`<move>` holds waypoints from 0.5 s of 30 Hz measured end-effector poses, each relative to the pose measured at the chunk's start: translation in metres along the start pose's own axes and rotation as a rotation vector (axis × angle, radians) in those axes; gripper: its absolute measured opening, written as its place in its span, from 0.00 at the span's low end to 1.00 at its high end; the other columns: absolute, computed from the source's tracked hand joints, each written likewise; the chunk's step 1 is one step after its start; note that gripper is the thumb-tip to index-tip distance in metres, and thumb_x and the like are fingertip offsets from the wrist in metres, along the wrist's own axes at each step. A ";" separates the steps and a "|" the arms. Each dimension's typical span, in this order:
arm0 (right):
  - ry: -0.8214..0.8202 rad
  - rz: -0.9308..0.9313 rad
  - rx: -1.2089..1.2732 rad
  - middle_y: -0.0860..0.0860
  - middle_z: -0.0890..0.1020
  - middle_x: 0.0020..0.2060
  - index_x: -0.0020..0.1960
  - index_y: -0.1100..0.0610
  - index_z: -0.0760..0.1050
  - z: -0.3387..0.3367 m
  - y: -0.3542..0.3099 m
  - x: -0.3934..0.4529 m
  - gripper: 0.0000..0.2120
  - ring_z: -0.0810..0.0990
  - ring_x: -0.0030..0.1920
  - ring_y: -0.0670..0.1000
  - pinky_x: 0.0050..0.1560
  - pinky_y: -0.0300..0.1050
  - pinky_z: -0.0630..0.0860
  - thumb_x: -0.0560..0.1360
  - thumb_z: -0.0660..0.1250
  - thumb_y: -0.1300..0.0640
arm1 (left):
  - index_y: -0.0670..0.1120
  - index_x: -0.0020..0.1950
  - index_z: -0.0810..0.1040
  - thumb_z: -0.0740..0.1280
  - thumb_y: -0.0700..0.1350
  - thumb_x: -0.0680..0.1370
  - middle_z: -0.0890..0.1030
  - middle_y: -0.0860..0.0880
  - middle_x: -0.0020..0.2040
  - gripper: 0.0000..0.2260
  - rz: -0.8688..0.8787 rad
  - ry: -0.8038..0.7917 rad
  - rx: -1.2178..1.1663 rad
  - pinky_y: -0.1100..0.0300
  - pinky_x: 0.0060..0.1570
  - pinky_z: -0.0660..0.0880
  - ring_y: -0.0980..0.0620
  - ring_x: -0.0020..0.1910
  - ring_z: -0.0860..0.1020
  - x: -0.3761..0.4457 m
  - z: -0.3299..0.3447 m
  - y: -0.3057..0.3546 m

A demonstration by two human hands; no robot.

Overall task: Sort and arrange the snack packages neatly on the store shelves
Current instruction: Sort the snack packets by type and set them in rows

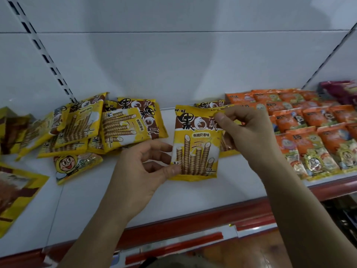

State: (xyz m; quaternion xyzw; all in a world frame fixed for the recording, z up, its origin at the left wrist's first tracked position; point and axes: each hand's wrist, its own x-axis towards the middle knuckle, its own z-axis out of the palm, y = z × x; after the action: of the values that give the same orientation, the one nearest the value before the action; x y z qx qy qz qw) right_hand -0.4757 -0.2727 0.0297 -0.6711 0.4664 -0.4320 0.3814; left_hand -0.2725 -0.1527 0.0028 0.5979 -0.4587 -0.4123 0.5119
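Note:
A yellow wafer-roll snack package (197,146) is held upright over the white shelf (87,206), print facing me. My left hand (141,171) pinches its lower left corner between thumb and fingers. My right hand (245,130) pinches its upper right corner. Behind the right hand lie more packages of the same kind (212,104), partly hidden. A loose, untidy heap of the same yellow packages (119,122) lies on the shelf to the left.
Neat rows of orange snack packages (313,130) fill the shelf's right side, with purple packs (342,89) behind them. Larger yellow-and-brown bags (13,190) lie at the far left. The shelf has a red front edge (173,227) and a white back wall.

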 end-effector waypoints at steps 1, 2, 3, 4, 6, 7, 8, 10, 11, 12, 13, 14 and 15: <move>-0.012 -0.033 -0.079 0.44 0.77 0.27 0.40 0.58 0.82 -0.007 -0.001 0.005 0.09 0.74 0.25 0.44 0.28 0.37 0.68 0.78 0.72 0.57 | 0.51 0.51 0.82 0.77 0.47 0.63 0.85 0.51 0.41 0.17 0.002 0.010 0.018 0.62 0.34 0.77 0.51 0.31 0.80 0.001 0.005 0.001; -0.037 -0.059 -0.152 0.43 0.78 0.28 0.41 0.57 0.83 -0.014 -0.002 0.011 0.07 0.74 0.25 0.42 0.29 0.37 0.68 0.77 0.73 0.56 | 0.50 0.51 0.82 0.78 0.47 0.64 0.85 0.51 0.41 0.16 0.008 0.017 0.034 0.62 0.33 0.78 0.50 0.31 0.80 0.001 0.010 0.001; -0.072 -0.079 -0.221 0.42 0.80 0.28 0.41 0.56 0.84 -0.022 -0.004 0.017 0.06 0.75 0.25 0.42 0.30 0.37 0.70 0.76 0.74 0.56 | 0.49 0.51 0.83 0.79 0.45 0.66 0.85 0.51 0.41 0.15 0.016 0.021 0.050 0.61 0.33 0.78 0.48 0.31 0.80 0.002 0.016 0.001; -0.109 -0.094 -0.296 0.43 0.81 0.30 0.42 0.55 0.85 -0.031 -0.005 0.023 0.05 0.77 0.26 0.42 0.32 0.38 0.71 0.75 0.75 0.56 | 0.48 0.51 0.83 0.79 0.43 0.68 0.85 0.51 0.42 0.13 0.026 0.023 0.071 0.61 0.33 0.79 0.47 0.32 0.81 0.004 0.022 0.001; -0.183 -0.121 -0.454 0.43 0.83 0.35 0.43 0.53 0.85 -0.047 -0.008 0.036 0.02 0.79 0.30 0.39 0.34 0.34 0.72 0.74 0.76 0.56 | 0.48 0.52 0.84 0.78 0.41 0.72 0.85 0.53 0.42 0.10 0.039 0.028 0.123 0.59 0.35 0.80 0.49 0.33 0.82 0.006 0.035 0.001; -0.216 -0.135 -0.514 0.43 0.83 0.36 0.44 0.52 0.85 -0.053 -0.009 0.042 0.02 0.78 0.31 0.37 0.33 0.29 0.70 0.73 0.77 0.56 | 0.48 0.52 0.84 0.77 0.42 0.73 0.85 0.54 0.42 0.09 0.041 0.030 0.150 0.58 0.36 0.81 0.50 0.33 0.82 0.007 0.042 0.002; -0.243 -0.147 -0.554 0.42 0.82 0.37 0.44 0.52 0.85 -0.059 -0.009 0.048 0.02 0.78 0.32 0.35 0.32 0.25 0.68 0.73 0.77 0.56 | 0.49 0.52 0.84 0.77 0.42 0.73 0.85 0.54 0.41 0.08 0.040 0.032 0.176 0.56 0.37 0.82 0.51 0.34 0.83 0.009 0.049 0.001; -0.276 -0.172 -0.625 0.41 0.82 0.38 0.45 0.52 0.85 -0.066 -0.008 0.059 0.02 0.78 0.35 0.35 0.34 0.24 0.68 0.73 0.77 0.56 | 0.49 0.52 0.84 0.77 0.43 0.74 0.85 0.55 0.40 0.08 0.038 0.043 0.233 0.54 0.40 0.82 0.54 0.36 0.83 0.013 0.063 0.001; -0.294 -0.185 -0.671 0.42 0.82 0.38 0.46 0.51 0.85 -0.067 -0.007 0.064 0.02 0.79 0.37 0.37 0.36 0.25 0.69 0.73 0.77 0.55 | 0.49 0.52 0.84 0.77 0.44 0.74 0.85 0.55 0.40 0.08 0.043 0.051 0.271 0.56 0.41 0.82 0.55 0.36 0.83 0.015 0.069 0.001; -0.319 -0.196 -0.719 0.43 0.83 0.39 0.46 0.51 0.85 -0.068 -0.006 0.069 0.03 0.80 0.39 0.40 0.39 0.29 0.71 0.74 0.77 0.55 | 0.50 0.52 0.84 0.77 0.45 0.74 0.85 0.56 0.40 0.08 0.053 0.057 0.311 0.57 0.41 0.81 0.57 0.37 0.82 0.016 0.074 0.001; -0.348 -0.206 -0.761 0.44 0.83 0.40 0.47 0.51 0.85 -0.068 -0.003 0.074 0.03 0.81 0.42 0.43 0.43 0.34 0.75 0.74 0.76 0.55 | 0.51 0.51 0.84 0.77 0.45 0.74 0.84 0.57 0.40 0.07 0.059 0.061 0.348 0.58 0.40 0.80 0.58 0.37 0.82 0.017 0.079 0.002; -0.376 -0.209 -0.795 0.45 0.84 0.41 0.47 0.52 0.85 -0.069 0.000 0.078 0.03 0.82 0.44 0.47 0.47 0.41 0.78 0.74 0.76 0.54 | 0.52 0.51 0.84 0.76 0.46 0.74 0.84 0.58 0.40 0.07 0.061 0.064 0.380 0.59 0.40 0.80 0.59 0.37 0.81 0.018 0.083 0.002; -0.403 -0.211 -0.815 0.46 0.85 0.42 0.47 0.52 0.85 -0.070 0.002 0.081 0.03 0.83 0.45 0.48 0.50 0.46 0.80 0.74 0.76 0.54 | 0.53 0.51 0.84 0.77 0.47 0.74 0.84 0.59 0.39 0.07 0.060 0.068 0.411 0.59 0.40 0.80 0.60 0.38 0.81 0.018 0.087 0.003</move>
State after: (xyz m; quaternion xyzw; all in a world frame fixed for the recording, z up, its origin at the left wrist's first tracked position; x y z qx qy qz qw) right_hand -0.5263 -0.3581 0.0693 -0.8804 0.4441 -0.1110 0.1236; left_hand -0.3522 -0.1911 -0.0069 0.6893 -0.5333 -0.2741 0.4066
